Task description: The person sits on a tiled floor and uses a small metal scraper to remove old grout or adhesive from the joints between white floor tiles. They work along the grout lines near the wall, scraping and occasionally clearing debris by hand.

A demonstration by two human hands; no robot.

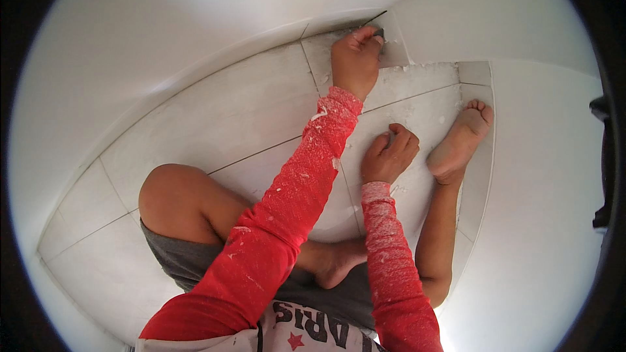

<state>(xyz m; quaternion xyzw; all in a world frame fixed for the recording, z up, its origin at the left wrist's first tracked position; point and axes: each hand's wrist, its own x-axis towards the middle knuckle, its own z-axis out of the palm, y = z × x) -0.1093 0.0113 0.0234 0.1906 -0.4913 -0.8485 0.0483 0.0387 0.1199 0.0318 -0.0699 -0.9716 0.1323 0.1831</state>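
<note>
My left hand [357,56] is by the floor's far corner, its thumb and fingers pinched on a small dark flat piece [379,33], mostly hidden by the fingers. The piece is close to the white tile skirting; whether it touches is unclear. Grey smudges and white residue mark the floor tile [320,54] around this hand. Nearer to me and to the right, my right hand [391,154] rests low over a pale floor tile [415,112] with its fingers curled. A greyish spot shows between its thumb and forefinger; whether it holds anything cannot be told. White dust covers both red sleeves.
White walls meet the tiled floor along a skirting [230,58] at the left and far side. At the right, a wall corner [413,62] juts in, with tile skirting [477,156] beside my bare foot [462,142]. My bent knee [178,200] is at the left.
</note>
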